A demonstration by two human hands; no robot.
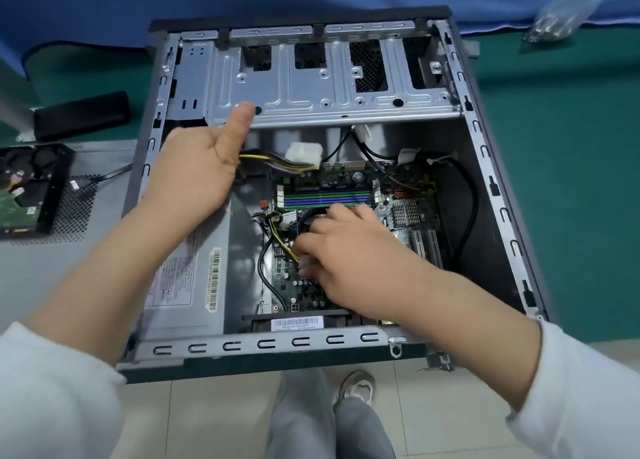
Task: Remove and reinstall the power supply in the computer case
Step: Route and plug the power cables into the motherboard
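The open computer case (498,188) lies on its side in front of me. The grey power supply (194,285), labelled with barcodes, sits in the case's near left corner. My left hand (197,171) hovers above its far end, thumb raised; its fingers are hidden behind the palm beside the yellow and black cable bundle (270,158), which ends in a white plug (304,153). On the green motherboard (346,188), my right hand (349,257) pinches a small white connector (306,261) with yellow and black wires.
A metal drive cage (311,87) spans the case's far end. A removed hard drive (24,188) and the case's side panel (86,202) lie to the left, near a black handle (81,115). A clear bag of screws (561,11) sits far right. My legs and a shoe (356,389) are below the table edge.
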